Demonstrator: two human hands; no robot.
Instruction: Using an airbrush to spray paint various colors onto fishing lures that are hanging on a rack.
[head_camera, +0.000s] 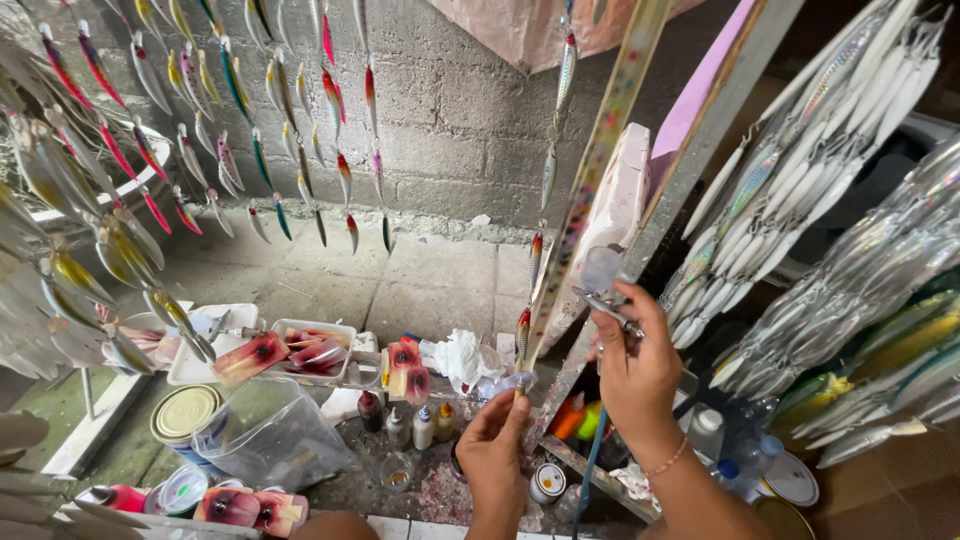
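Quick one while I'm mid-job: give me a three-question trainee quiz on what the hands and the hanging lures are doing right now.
1. True or false: the right hand holds an airbrush with a small cup on top.
2. Multiple choice: what does the left hand pinch? A) a paint tin B) the lower end of a hanging lure C) a plastic bag
3. Fill in: the small dropper bottles stand on the cluttered bench, to the ____ of the left hand in the picture.

Key: 1 true; 2 B; 3 left
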